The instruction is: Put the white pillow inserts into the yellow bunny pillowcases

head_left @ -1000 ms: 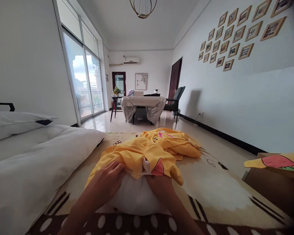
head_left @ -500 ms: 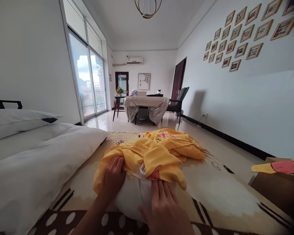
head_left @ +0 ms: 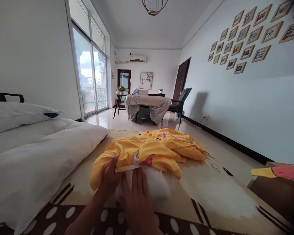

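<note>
A yellow cloth cover [head_left: 127, 148] with a pink-red patch lies rumpled on the rug in front of me. From its near opening bulges soft white filling [head_left: 158, 184], which looks like stuffing. My left hand [head_left: 110, 176] grips the cover's edge on the left side of that opening, thumb partly hidden. With fingers stretched out, my right hand [head_left: 137, 189] presses flat on the white filling at the opening; its fingertips reach the cloth edge. Farther back, more yellow cloth [head_left: 171, 138] with pink and black markings spreads to the right.
Large white pillows [head_left: 51, 153] lie along the left. The cream rug [head_left: 218, 192] has a brown dotted border. At right, a cardboard box [head_left: 274, 192] carries a yellow and pink cloth piece [head_left: 281, 172]. A covered table [head_left: 147, 100] and a black chair [head_left: 182, 99] stand beyond.
My right hand has moved left, from the right side of the opening to its middle. The near cloth edge has shifted, and more white filling shows on the right. The left hand still holds the cloth.
</note>
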{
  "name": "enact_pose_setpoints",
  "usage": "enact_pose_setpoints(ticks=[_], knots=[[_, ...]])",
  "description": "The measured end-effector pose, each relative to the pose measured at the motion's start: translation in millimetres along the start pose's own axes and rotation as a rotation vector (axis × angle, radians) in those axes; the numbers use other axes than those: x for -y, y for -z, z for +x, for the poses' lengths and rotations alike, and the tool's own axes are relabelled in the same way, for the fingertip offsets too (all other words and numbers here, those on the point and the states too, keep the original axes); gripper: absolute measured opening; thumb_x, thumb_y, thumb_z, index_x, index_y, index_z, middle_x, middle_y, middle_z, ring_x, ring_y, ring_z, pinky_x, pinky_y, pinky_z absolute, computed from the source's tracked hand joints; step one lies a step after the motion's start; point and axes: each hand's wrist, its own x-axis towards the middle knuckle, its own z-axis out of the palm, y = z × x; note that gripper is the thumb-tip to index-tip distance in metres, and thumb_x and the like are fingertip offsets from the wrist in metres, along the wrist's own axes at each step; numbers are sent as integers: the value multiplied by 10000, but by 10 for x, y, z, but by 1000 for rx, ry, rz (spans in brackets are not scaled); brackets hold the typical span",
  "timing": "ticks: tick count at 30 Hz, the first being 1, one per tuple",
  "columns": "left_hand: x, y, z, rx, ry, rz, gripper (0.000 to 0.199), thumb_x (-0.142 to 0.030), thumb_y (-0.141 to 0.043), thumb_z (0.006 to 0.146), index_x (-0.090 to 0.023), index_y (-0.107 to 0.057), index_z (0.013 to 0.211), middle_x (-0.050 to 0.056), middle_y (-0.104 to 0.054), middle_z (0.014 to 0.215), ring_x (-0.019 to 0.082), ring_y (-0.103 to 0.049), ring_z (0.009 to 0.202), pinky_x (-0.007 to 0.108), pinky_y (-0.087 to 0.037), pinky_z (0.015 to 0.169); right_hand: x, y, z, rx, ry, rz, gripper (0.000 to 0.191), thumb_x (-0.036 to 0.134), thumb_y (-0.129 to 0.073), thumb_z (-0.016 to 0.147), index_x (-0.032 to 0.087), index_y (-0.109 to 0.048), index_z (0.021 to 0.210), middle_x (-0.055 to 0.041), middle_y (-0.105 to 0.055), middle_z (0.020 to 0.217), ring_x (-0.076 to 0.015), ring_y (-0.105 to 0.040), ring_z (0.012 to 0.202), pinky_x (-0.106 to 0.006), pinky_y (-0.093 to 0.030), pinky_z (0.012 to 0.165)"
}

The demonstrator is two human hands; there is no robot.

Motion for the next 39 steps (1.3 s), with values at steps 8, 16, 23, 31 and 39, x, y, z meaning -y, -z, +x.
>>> enact_pose_setpoints(ticks=[8,16,23,31,39], knots=[[-396,-123,-56,97,-369,57,229,-120,-392,918,-152,-554,1077,25,-640,679,149,-629,601,237,-468,597,-543,-61,112,-94,-17,-28,356,165,-468,885,108,-630,1197,-183,-640,1204,-303,-519,1176,-503,-341,1050],[-126,-253,-10,88,-377,500,197,-94,-472,904,-134,-615,1033,48,-599,738,191,-558,686,312,-434,707,-991,-52,244,-90,-138,-160,285,105,-445,891,146,-700,1011,-156,-644,1080,-288,-503,1151,-497,-353,1050],[230,-275,-60,88,-251,624,238,-120,-482,892,-160,-618,1083,121,-673,1021,276,-589,963,435,-324,869,-1199,-21,288,-54,-204,-234,266,117,-486,883,181,-687,1045,-137,-607,1154,-284,-489,1163,-477,-345,1046],[128,-542,-289,34,-114,682,391,-100,-416,915,-173,-578,1263,183,-573,1302,275,-527,1204,410,-275,895,-1417,-30,259,-51,-293,-322,269,156,-502,872,163,-654,1094,-161,-593,1200,-303,-492,1169,-441,-352,1004],[-276,-394,-220,-203,-349,332,294,-150,-478,931,-267,-661,1129,91,-629,1079,216,-527,1103,386,-263,986,-1486,275,384,-122,-353,-278,307,176,-452,892,106,-589,1157,-202,-554,1267,-334,-494,1173,-454,-389,946]])
